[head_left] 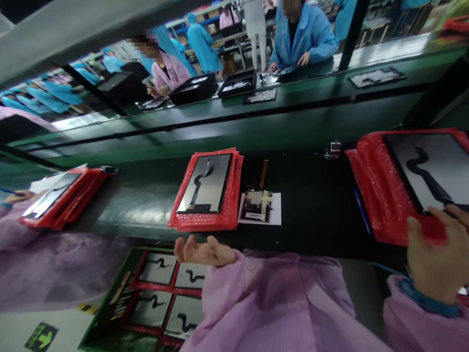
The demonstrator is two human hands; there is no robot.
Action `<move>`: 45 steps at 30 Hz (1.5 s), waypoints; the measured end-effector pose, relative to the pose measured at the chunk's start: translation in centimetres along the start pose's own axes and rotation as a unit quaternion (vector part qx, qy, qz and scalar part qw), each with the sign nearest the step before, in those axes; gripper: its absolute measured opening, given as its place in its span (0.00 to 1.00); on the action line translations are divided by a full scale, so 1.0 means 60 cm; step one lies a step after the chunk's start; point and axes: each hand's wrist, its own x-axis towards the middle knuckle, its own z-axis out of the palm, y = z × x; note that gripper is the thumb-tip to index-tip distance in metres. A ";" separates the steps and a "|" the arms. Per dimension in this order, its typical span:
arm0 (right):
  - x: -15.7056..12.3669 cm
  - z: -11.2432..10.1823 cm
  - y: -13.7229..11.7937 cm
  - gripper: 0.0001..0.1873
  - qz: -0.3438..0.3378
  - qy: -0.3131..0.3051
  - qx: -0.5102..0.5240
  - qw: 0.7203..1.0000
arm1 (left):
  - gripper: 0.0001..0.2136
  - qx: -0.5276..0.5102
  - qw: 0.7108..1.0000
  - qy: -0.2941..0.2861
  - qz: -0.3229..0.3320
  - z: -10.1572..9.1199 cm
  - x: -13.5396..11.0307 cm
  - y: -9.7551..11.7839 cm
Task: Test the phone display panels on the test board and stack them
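Note:
My left hand point(205, 252) is palm up at the table's front edge, holding nothing, its fingers loosely curled and apart. Just beyond it, a display panel point(216, 188) with a black ribbon cable lies on red bubble-wrap bags point(207, 222). A small circuit board point(256, 205) with tape and an orange flex strip point(264, 173) rests on white paper beside that stack. At the far right, my right hand point(439, 252) is open, thumb apart, with its fingertips at the lower edge of another display panel point(432, 166) on red bubble-wrap bags point(381, 195). Its outer fingers are cut off by the frame.
A green crate point(106, 303) of panels stands below the table, left of me. A co-worker's hand point(18, 196) is by a third stack point(73, 205). A blue pen point(362, 210) lies by the right stack. Black trays point(238, 84) and people are across the line.

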 end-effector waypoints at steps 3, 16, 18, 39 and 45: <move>-0.011 0.014 0.018 0.18 0.023 0.041 -0.006 0.999 | 0.22 -0.039 0.996 -0.082 -0.025 0.048 -0.046 0.029; -0.025 -0.041 0.007 0.19 0.044 -0.102 -0.031 0.993 | 0.16 -0.150 0.882 -0.445 -0.040 0.246 -0.137 0.107; -0.012 -0.043 -0.002 0.15 0.078 -0.103 -0.018 0.991 | 0.15 -0.169 0.831 -0.525 -0.074 0.290 -0.141 0.116; -0.017 -0.104 -0.073 0.18 0.017 -0.138 -0.006 0.990 | 0.22 -0.254 0.772 -0.484 -0.324 0.383 -0.117 0.178; -0.045 -0.079 -0.073 0.12 0.019 -0.078 0.038 0.996 | 0.24 -0.219 0.824 -0.410 -0.324 0.250 -0.050 0.125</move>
